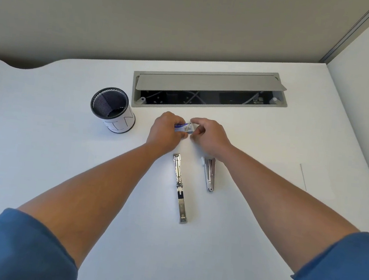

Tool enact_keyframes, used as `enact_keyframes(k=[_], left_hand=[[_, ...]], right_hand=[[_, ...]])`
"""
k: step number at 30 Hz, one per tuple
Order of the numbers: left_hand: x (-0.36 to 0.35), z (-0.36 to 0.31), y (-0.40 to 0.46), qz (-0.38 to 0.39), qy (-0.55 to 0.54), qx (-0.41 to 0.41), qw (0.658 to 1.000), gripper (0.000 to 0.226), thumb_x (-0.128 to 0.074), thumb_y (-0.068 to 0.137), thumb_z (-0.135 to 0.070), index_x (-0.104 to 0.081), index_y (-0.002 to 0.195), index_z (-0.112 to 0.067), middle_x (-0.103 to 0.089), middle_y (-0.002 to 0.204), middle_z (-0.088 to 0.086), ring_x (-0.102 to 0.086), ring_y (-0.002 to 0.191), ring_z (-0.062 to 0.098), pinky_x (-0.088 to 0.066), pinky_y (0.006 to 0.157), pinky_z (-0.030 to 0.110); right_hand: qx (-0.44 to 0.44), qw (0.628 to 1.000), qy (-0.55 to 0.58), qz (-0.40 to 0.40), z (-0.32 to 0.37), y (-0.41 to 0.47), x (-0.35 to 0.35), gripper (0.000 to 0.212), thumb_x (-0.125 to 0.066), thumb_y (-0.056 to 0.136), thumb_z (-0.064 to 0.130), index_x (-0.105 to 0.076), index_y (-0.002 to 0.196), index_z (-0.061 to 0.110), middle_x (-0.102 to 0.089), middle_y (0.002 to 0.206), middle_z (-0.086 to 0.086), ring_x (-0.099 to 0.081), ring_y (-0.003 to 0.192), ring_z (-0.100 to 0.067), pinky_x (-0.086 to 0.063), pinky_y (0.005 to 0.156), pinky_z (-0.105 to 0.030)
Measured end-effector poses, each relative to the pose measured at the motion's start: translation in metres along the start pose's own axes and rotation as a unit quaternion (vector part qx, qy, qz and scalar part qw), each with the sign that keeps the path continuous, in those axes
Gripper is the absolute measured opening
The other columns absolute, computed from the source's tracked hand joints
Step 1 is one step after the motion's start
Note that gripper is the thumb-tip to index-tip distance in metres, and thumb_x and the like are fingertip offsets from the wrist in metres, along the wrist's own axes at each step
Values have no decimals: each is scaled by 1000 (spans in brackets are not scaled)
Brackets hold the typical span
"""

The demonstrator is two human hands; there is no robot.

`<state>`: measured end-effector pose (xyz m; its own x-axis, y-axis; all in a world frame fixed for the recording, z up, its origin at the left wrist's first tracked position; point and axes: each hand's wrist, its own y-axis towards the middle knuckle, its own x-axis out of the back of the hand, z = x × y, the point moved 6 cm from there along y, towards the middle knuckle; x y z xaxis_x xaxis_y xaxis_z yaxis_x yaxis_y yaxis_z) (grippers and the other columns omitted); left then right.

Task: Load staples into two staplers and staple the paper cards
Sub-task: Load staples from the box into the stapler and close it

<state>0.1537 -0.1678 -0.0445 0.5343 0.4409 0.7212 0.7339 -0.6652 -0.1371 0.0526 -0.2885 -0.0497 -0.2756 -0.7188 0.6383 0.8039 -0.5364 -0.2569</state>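
We see the fingertips of both hands meeting on a small blue and white staple box [183, 127], held just above the white desk [40, 146] near its far side. The left hand [165, 129] curls its fingers over the box's left end, thumb underneath, gripping it. The right hand [208, 134] pinches the box's right end between thumb and bent forefinger, the other fingers curled in toward the palm. Both wrists are straight, and both bare forearms reach forward and inward from the lower corners, with blue sleeves [12, 247] pushed up to the elbows. Nearer to us, between the forearms, two metal staplers lie on the desk. The left stapler [180, 187] is folded fully open and lies flat in one long line. The right stapler [209, 173] is shorter and lies just beside it, its far end partly hidden under the right wrist; we cannot tell whether it is open. Left of the hands stands a black mesh pen cup [112, 109] wrapped in white paper. Behind the hands, a grey cable hatch [210, 88] is set into the desk, its lid raised. A white paper card [314, 180] lies well apart to the right.
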Motion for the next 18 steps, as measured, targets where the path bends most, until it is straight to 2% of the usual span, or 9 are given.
enact_keyframes(k=[3,6,13,18], left_hand=[[2,1,0,6,4,-5,1000,27,-83,76,-19,-75,103,-17,-57,96,-4,-58,86,19,-41,73,26],[2,3,0,9,1,3,1000,30,-84,77,-18,-75,105,-17,-57,97,-4,-57,87,17,-41,74,26],[4,17,-3,2,-19,28,999,34,-84,78,-18,-74,110,-18,-60,104,-3,-59,92,16,-43,77,24],[3,19,-6,-5,-49,35,998,34,-85,77,-18,-73,108,-18,-63,104,-2,-61,89,16,-43,72,20]], right_hand=[[14,1000,-14,-10,0,1,1,37,-63,90,8,-71,124,20,-64,88,7,-57,85,-15,-41,78,-24],[19,999,-23,-17,2,0,2,32,-64,91,8,-73,119,19,-65,89,5,-58,86,-17,-45,77,-26],[7,1000,-17,-5,1,-1,3,36,-59,92,6,-71,123,20,-66,85,5,-57,80,-14,-41,73,-24],[-19,999,41,-2,0,0,4,28,-72,90,25,-71,118,21,-59,73,9,-52,66,-7,-40,63,-24]])
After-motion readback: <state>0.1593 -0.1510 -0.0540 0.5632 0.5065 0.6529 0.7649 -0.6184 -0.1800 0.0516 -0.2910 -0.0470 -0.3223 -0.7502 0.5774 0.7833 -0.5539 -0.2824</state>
